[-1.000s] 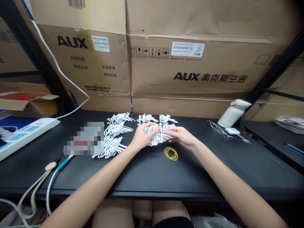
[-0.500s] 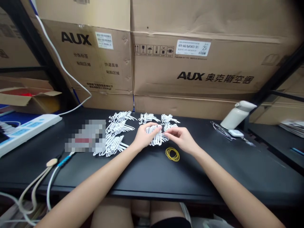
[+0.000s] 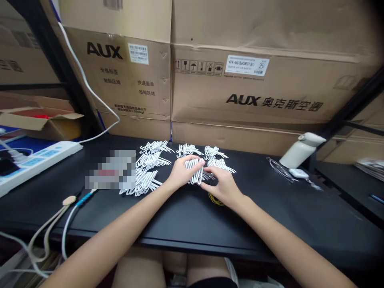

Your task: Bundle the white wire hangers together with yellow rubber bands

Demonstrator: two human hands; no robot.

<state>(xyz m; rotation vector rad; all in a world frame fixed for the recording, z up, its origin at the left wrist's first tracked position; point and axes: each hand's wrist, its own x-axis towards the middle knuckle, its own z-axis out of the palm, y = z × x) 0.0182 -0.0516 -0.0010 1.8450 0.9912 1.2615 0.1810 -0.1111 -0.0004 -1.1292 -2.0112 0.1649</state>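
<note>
My left hand (image 3: 180,171) is closed around a bundle of white wire hooks (image 3: 195,173), thumb lying across the front. At the bundle's right end, my right hand (image 3: 225,185) grips it between thumb and fingers. Some of the hooks' ends are hidden behind the fingers. Beneath my right hand lie yellow rubber bands (image 3: 215,200), partly covered. More white hooks rest in piles: a left column with a near pile (image 3: 144,183), and further piles behind my hands, such as the right pile (image 3: 221,165).
Cardboard boxes (image 3: 246,86) stand along the back of the black table (image 3: 180,224). On the right are a white bottle (image 3: 301,151), glasses (image 3: 280,170) and a small white case (image 3: 299,173). A power strip (image 3: 42,162), cables and a blurred-out item (image 3: 111,170) occupy the left.
My right hand has shifted from the bundle's upper right edge to grip around its right end, now covering part of the rubber bands. My left hand keeps its hold. The view has shifted slightly.
</note>
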